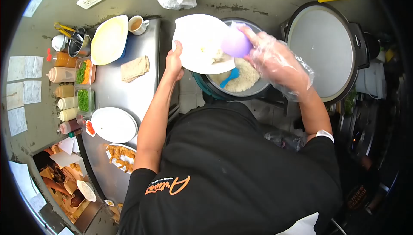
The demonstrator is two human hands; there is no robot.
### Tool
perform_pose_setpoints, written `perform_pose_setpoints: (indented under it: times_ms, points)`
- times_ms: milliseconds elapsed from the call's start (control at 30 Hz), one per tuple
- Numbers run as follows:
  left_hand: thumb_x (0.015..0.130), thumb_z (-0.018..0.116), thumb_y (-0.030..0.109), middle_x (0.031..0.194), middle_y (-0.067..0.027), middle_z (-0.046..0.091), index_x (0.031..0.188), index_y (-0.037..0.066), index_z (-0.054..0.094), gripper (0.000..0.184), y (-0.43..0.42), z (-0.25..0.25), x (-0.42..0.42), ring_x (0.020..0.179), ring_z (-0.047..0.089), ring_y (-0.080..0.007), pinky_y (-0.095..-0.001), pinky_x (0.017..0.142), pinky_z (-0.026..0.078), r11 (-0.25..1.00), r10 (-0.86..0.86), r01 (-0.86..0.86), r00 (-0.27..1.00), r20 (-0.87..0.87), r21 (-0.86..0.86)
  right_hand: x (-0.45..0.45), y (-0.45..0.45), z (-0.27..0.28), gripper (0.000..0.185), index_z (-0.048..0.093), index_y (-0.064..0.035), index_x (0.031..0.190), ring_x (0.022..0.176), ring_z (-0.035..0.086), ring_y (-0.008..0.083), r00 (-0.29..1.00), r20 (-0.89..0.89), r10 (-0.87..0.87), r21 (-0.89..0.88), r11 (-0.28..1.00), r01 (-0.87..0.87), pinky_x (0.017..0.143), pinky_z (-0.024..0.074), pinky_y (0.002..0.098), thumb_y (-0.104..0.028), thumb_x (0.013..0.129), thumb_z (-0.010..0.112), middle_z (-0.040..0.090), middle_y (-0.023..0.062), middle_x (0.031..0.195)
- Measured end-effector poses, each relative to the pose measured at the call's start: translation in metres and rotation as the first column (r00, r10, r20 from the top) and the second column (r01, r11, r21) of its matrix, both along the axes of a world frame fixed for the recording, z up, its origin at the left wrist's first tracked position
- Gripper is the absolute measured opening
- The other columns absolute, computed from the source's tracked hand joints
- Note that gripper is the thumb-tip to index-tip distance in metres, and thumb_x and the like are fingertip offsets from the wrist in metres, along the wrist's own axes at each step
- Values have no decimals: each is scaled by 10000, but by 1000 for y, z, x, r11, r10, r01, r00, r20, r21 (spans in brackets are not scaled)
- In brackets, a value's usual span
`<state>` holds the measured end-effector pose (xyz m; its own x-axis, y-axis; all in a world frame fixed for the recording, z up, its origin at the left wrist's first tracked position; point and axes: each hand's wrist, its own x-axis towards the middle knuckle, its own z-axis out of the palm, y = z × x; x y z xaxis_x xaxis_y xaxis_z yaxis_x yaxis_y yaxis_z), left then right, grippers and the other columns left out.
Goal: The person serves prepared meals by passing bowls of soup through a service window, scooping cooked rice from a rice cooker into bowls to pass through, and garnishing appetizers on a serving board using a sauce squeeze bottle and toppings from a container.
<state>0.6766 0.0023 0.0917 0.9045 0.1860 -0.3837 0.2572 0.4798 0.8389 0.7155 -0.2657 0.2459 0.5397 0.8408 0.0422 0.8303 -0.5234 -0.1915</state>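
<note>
My left hand [174,64] grips the edge of a white plate [195,30], thumb on top, holding it tilted above a rice cooker [202,82]. A small mound of rice [217,57] lies near the plate's lower right edge. In a clear plastic glove, my right hand [277,58] is closed around a purple bowl [236,43], which is over the plate's right side. Whether rice is inside the bowl is hidden. Below, cooked rice [247,76] fills part of the cooker, and a blue scoop [229,77] rests on it.
A large round lid [320,50] stands open at right. Along the left runs a steel counter [144,80] with stacked white plates [114,124], a folded cloth [135,69], a mug [138,25], herb containers [85,100], squeeze bottles [60,75] and a plate of fried food [122,157].
</note>
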Motion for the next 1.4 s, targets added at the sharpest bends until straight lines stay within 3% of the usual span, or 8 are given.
perform_pose_setpoints:
  times_ms: [267,567,700,967,1067,1167,1233,1400]
  points:
    - [1020,476,533,1218,-182,649,1305,-85,526,681,2,3,3,1111,639,-248,-372,938,501,999,-41,41,999,16,15,3,16,4,571,500,16,1373,941,655,354,999,18,30,43,999,-31,788,543,431,-113,835,645,644,229,1113]
    - [1004,453,597,929,-86,686,1192,-50,604,691,-6,6,6,604,591,-78,-237,402,378,973,-133,122,990,43,196,45,57,-6,475,537,56,1295,822,637,335,993,87,86,84,992,-93,702,543,394,-144,880,652,645,203,941]
    - [1031,485,491,1163,-150,664,1263,-61,549,602,5,-13,-2,1079,651,-229,-370,930,514,993,-106,106,994,12,-53,77,41,-11,233,675,8,1043,793,652,341,998,0,63,313,948,-60,738,536,406,-172,896,657,667,198,963]
    - [1041,431,502,1199,-141,645,1276,-42,522,599,80,-31,-65,1084,652,-247,-388,952,520,996,83,-82,996,-16,19,82,23,-310,370,583,17,1200,738,645,232,955,-234,-184,333,907,256,698,548,320,-138,866,617,639,127,788]
    - [1045,431,482,1258,-147,615,1336,-35,474,595,96,-18,-85,1126,634,-247,-377,962,516,987,144,-143,990,-7,79,70,35,-393,340,580,0,1139,653,626,219,962,258,-83,-182,974,133,633,541,304,-55,804,599,620,128,743]
    - [1050,441,452,1316,-153,577,1405,-30,411,599,108,-19,-98,1158,618,-252,-375,966,519,978,192,-188,981,-35,91,78,22,-326,228,602,10,1036,553,590,215,979,190,70,2,997,-71,573,519,326,-60,819,584,605,120,678]
    - [1051,421,469,1344,-158,564,1421,-42,397,631,115,-20,-101,1184,603,-257,-382,987,504,980,193,-188,978,-78,71,79,30,-344,157,639,26,926,526,577,233,967,-184,-174,387,892,234,564,509,356,-94,840,585,591,116,637]
    - [1052,399,491,1388,-165,536,1445,-46,379,666,110,-19,-109,1259,550,-268,-392,1039,458,979,202,-200,978,-55,48,58,45,-340,257,710,31,941,692,659,222,971,43,235,-258,942,-217,652,524,361,-198,890,606,659,146,706]
